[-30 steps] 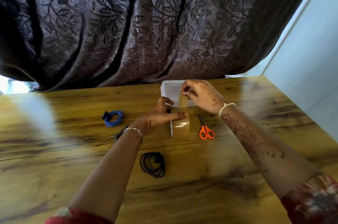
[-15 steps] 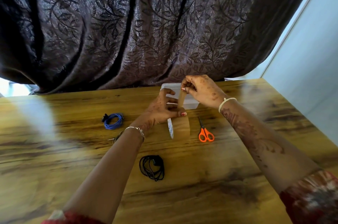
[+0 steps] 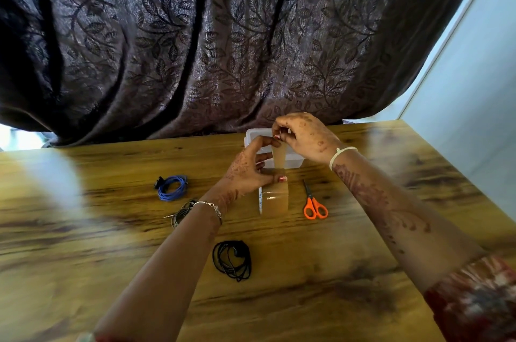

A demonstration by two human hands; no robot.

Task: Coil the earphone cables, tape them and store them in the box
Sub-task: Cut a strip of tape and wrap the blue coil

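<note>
A brown tape roll (image 3: pixel 275 202) stands on edge on the wooden table (image 3: pixel 335 272). My left hand (image 3: pixel 248 171) grips its top. My right hand (image 3: pixel 304 137) pinches the free end of a tape strip (image 3: pixel 280 156) drawn upward from the roll. Behind the hands lies a clear plastic box (image 3: pixel 252 136), partly hidden. A coiled black earphone cable (image 3: pixel 231 259) lies near me. A blue coil (image 3: pixel 171 188) lies at the left. A grey coil (image 3: pixel 181 213) shows beside my left wrist, partly covered by it.
Orange-handled scissors (image 3: pixel 314 204) lie right of the tape roll. A dark leaf-patterned curtain (image 3: pixel 223 34) hangs behind the table's far edge. A pale wall (image 3: pixel 474 76) stands at the right.
My right hand has risen, drawing the tape strip longer from the roll. My left hand stays on the roll. The view has tilted down slightly.
</note>
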